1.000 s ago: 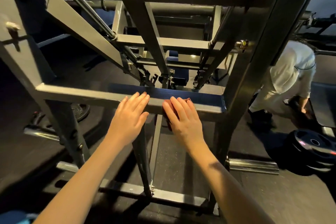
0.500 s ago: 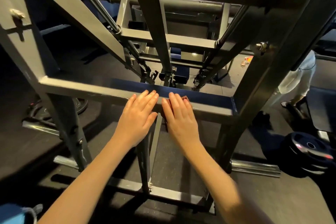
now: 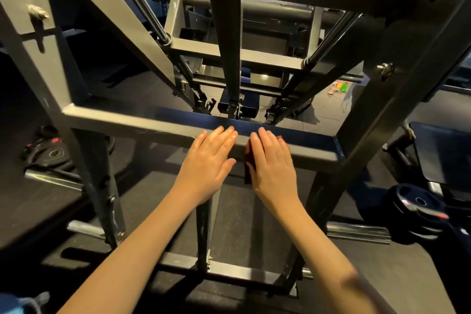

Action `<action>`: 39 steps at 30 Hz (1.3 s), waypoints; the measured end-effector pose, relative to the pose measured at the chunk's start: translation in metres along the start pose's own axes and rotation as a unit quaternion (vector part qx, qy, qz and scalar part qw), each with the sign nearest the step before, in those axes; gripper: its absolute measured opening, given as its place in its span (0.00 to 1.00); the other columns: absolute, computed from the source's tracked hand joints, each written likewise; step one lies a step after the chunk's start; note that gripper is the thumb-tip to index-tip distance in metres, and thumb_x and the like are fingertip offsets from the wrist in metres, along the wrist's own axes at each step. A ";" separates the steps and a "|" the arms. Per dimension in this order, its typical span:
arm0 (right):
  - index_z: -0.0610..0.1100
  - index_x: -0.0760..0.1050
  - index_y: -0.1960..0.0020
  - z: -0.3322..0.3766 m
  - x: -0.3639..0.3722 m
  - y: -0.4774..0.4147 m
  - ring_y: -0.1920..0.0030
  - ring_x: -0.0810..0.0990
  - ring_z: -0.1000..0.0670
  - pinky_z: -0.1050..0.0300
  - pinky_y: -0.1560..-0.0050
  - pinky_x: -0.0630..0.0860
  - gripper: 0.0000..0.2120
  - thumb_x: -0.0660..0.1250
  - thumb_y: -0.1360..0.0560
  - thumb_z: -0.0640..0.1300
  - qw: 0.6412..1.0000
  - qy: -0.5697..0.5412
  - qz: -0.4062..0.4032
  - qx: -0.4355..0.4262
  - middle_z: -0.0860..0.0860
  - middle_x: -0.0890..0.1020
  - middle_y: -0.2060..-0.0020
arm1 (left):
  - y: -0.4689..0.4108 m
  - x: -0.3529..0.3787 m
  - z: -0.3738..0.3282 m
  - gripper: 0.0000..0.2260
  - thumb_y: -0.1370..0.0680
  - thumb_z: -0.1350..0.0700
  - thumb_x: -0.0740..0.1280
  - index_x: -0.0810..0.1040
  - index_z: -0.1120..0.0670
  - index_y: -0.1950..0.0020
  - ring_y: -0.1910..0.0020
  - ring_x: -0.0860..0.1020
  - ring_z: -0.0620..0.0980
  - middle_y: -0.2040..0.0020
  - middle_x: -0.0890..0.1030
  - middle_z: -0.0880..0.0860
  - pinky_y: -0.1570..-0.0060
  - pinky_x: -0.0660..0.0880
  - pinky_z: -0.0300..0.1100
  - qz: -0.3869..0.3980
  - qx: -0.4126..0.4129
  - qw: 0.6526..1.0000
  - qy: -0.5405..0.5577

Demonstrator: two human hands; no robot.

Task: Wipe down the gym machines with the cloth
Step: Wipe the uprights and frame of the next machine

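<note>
The right hand (image 3: pixel 271 163) lies flat, fingers straight, pressing the dark red cloth (image 3: pixel 247 173) onto the machine's grey crossbar (image 3: pixel 127 122), so its grip is open and nothing pinches the cloth; the left hand (image 3: pixel 206 163) rests flat on the bar just beside it, grip open and empty. With pressure alone holding it, a quick stroke could bunch the cloth or slide it off the bar's edge to the floor (image 3: pixel 242 211); the stretch under the left palm could also go unwiped.
</note>
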State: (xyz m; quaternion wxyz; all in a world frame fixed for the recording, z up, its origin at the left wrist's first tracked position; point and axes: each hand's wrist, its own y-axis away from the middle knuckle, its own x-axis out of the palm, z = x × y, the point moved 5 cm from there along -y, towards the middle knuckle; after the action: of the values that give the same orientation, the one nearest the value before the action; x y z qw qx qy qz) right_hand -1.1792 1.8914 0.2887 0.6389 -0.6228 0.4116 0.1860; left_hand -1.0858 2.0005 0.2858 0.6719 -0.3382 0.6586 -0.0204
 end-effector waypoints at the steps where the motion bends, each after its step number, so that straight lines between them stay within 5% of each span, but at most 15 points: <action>1: 0.40 0.64 0.28 -0.006 -0.003 0.003 0.30 0.69 0.40 0.44 0.27 0.59 0.38 0.77 0.33 0.45 1.000 0.014 0.011 -0.015 0.40 0.71 0.31 | 0.000 0.000 0.000 0.26 0.20 0.47 0.51 0.64 0.56 0.24 0.26 0.63 0.52 0.26 0.68 0.54 0.27 0.53 0.49 0.000 -0.001 1.000 -0.002; 6: 0.41 0.64 0.28 -0.053 -0.017 0.035 0.29 0.64 0.40 0.44 0.25 0.52 0.34 0.73 0.29 0.46 0.998 0.040 -0.009 0.042 0.40 0.70 0.31 | 0.001 0.001 0.000 0.27 0.19 0.45 0.47 0.62 0.54 0.23 0.24 0.60 0.51 0.24 0.65 0.52 0.26 0.49 0.48 0.014 -0.015 1.000 0.001; 10: 0.40 0.61 0.28 -0.018 0.002 0.012 0.29 0.62 0.39 0.44 0.26 0.51 0.29 0.59 0.23 0.55 0.999 0.001 -0.017 0.043 0.39 0.67 0.30 | 0.001 -0.001 -0.002 0.27 0.19 0.45 0.47 0.62 0.54 0.23 0.23 0.59 0.51 0.24 0.65 0.52 0.26 0.49 0.49 0.012 -0.024 1.000 0.013; 16: 0.41 0.65 0.30 -0.010 0.005 0.008 0.31 0.68 0.39 0.43 0.27 0.56 0.30 0.70 0.27 0.49 0.997 0.021 -0.026 -0.065 0.39 0.73 0.33 | 0.002 -0.007 -0.005 0.27 0.19 0.45 0.46 0.62 0.55 0.23 0.23 0.59 0.51 0.24 0.64 0.53 0.25 0.50 0.49 0.020 -0.027 0.999 0.014; 20: 0.40 0.66 0.30 -0.049 -0.006 0.030 0.31 0.67 0.38 0.44 0.27 0.54 0.34 0.76 0.31 0.45 0.998 0.012 -0.054 -0.024 0.38 0.73 0.34 | 0.004 -0.005 -0.005 0.27 0.19 0.45 0.46 0.62 0.55 0.23 0.23 0.57 0.51 0.23 0.63 0.52 0.25 0.47 0.48 0.028 -0.035 0.999 0.010; 23: 0.40 0.64 0.29 -0.025 0.001 0.017 0.30 0.66 0.38 0.43 0.26 0.56 0.37 0.76 0.33 0.43 0.998 -0.028 -0.058 0.008 0.37 0.71 0.33 | 0.004 -0.003 -0.005 0.27 0.19 0.45 0.45 0.62 0.54 0.23 0.22 0.56 0.48 0.23 0.62 0.50 0.24 0.45 0.46 0.031 -0.052 0.998 0.019; 30: 0.40 0.66 0.30 0.004 0.004 -0.005 0.32 0.72 0.38 0.43 0.30 0.60 0.34 0.75 0.31 0.46 0.995 -0.031 -0.033 -0.084 0.39 0.74 0.33 | 0.004 -0.018 0.007 0.31 0.23 0.40 0.42 0.63 0.52 0.23 0.24 0.53 0.41 0.23 0.63 0.48 0.27 0.43 0.38 0.033 -0.069 0.995 0.071; 35: 0.40 0.67 0.30 -0.015 0.007 0.008 0.31 0.70 0.39 0.43 0.29 0.60 0.32 0.74 0.30 0.46 0.997 -0.032 -0.050 -0.043 0.39 0.73 0.33 | 0.024 -0.043 0.056 0.24 0.17 0.44 0.50 0.61 0.52 0.23 0.23 0.55 0.45 0.23 0.61 0.48 0.25 0.47 0.43 0.000 -0.142 0.989 0.044; 39: 0.40 0.67 0.29 0.035 0.016 -0.017 0.30 0.69 0.40 0.44 0.28 0.58 0.28 0.69 0.26 0.48 0.996 -0.073 -0.037 -0.022 0.40 0.73 0.33 | 0.039 -0.058 0.118 0.23 0.16 0.49 0.54 0.59 0.53 0.22 0.22 0.54 0.47 0.22 0.59 0.49 0.24 0.48 0.48 0.004 -0.200 0.980 -0.003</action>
State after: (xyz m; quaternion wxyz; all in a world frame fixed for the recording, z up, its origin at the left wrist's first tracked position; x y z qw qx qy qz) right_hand -1.1464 1.9171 0.2834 0.6596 -0.6365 0.3361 0.2164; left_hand -1.0034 2.1086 0.3060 0.5929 -0.4632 0.6486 0.1149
